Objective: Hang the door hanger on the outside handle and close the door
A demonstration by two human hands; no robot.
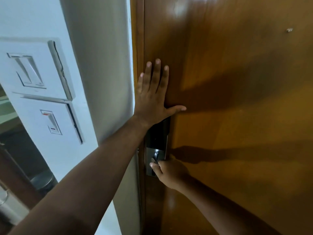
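Observation:
A brown wooden door (237, 99) fills the right of the view, seen from inside and lying against its frame (139, 48). My left hand (152, 92) presses flat on the door near its edge, fingers spread, just above the dark lock plate (160, 133). My right hand (169, 172) grips the metal inside handle (155, 157) below it. The door hanger is not in view.
A white wall (101, 65) stands left of the door frame, carrying two white switch plates (37, 68). A metal bin (43, 181) sits low at the left, beside a dark opening.

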